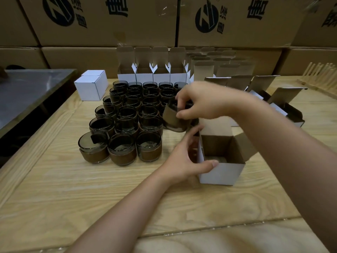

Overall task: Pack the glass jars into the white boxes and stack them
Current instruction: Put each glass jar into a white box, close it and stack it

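Several dark glass jars with brown paper sleeves (125, 123) stand in rows on the wooden table (76, 189). My right hand (200, 103) pinches one sleeved jar (175, 118) by its rim, tilted and lifted just left of an open white box (221, 157). My left hand (187, 159) grips that box at its near left corner, thumb along the front edge. The box's inside is brown and its lid flap stands up behind.
Two closed white boxes (91, 84) sit at the back left. A row of open white boxes (153, 70) stands behind the jars, more lie open at the right (284, 105). Large brown cartons (164, 21) wall the back. A grey metal table (27, 92) adjoins left.
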The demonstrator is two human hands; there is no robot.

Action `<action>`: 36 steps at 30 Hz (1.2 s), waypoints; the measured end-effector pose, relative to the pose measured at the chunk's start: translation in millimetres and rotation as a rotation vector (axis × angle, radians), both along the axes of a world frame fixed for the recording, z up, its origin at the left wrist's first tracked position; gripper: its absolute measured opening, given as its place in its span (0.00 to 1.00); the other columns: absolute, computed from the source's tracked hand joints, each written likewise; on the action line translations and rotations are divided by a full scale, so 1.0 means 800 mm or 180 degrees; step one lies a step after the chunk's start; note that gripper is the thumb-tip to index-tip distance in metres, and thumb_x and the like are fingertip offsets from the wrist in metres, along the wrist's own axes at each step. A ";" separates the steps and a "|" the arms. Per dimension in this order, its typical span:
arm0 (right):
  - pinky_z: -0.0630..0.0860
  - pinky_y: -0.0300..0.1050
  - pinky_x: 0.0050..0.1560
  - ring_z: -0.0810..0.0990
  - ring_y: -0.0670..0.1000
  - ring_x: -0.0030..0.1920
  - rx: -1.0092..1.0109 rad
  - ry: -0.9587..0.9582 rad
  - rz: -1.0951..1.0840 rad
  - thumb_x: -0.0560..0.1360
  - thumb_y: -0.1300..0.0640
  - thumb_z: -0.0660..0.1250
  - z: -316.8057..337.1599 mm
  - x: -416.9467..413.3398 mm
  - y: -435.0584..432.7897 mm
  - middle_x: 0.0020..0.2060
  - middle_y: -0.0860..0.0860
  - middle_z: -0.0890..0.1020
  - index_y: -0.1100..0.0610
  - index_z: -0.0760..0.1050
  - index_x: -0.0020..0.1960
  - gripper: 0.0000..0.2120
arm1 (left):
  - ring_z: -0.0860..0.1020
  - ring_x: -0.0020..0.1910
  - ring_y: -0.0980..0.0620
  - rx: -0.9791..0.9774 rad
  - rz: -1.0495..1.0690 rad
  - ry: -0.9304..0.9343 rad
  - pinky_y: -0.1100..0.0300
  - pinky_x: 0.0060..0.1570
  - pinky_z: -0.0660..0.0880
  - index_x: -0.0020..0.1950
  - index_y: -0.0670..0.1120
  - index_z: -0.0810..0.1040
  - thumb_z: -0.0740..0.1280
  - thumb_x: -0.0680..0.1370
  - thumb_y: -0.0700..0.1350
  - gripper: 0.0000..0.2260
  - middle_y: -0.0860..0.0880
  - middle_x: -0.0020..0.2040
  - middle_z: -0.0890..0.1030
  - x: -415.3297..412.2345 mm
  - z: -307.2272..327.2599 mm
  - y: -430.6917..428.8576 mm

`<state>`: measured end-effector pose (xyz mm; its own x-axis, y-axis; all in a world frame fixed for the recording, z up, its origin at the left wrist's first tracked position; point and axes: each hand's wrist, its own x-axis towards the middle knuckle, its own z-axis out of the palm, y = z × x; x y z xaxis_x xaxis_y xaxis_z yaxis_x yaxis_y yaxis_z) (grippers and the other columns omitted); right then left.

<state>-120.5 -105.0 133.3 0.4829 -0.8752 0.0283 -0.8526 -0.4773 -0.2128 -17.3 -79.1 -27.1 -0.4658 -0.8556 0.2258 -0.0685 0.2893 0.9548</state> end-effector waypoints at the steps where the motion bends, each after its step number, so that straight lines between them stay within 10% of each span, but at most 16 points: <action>1: 0.76 0.50 0.55 0.78 0.52 0.56 -0.0021 -0.0075 -0.0022 0.74 0.53 0.68 0.011 -0.006 0.008 0.55 0.52 0.81 0.48 0.75 0.37 0.07 | 0.77 0.61 0.51 0.0018 0.0019 0.0020 0.49 0.65 0.72 0.71 0.62 0.63 0.76 0.64 0.54 0.39 0.50 0.61 0.78 0.002 0.001 -0.001; 9: 0.77 0.50 0.49 0.78 0.50 0.46 0.0555 0.0066 -0.0256 0.63 0.40 0.66 0.042 -0.063 0.068 0.43 0.48 0.80 0.44 0.78 0.37 0.09 | 0.78 0.60 0.52 0.0083 0.0127 0.0144 0.56 0.61 0.74 0.70 0.59 0.62 0.74 0.64 0.52 0.37 0.50 0.60 0.78 0.004 0.008 -0.002; 29: 0.74 0.46 0.55 0.72 0.50 0.54 0.0531 0.0061 -0.0784 0.70 0.51 0.73 -0.058 -0.056 0.057 0.54 0.47 0.68 0.45 0.78 0.51 0.10 | 0.75 0.64 0.51 0.0080 0.0205 -0.0087 0.48 0.67 0.69 0.75 0.58 0.57 0.74 0.63 0.56 0.44 0.48 0.64 0.75 0.002 0.012 0.002; 36: 0.76 0.53 0.54 0.77 0.52 0.52 0.0920 0.0392 -0.0556 0.76 0.51 0.66 -0.054 -0.057 0.057 0.48 0.50 0.80 0.45 0.78 0.35 0.11 | 0.75 0.63 0.51 0.0050 0.0223 -0.0112 0.48 0.66 0.71 0.76 0.57 0.56 0.73 0.63 0.57 0.44 0.49 0.63 0.75 0.002 0.013 0.003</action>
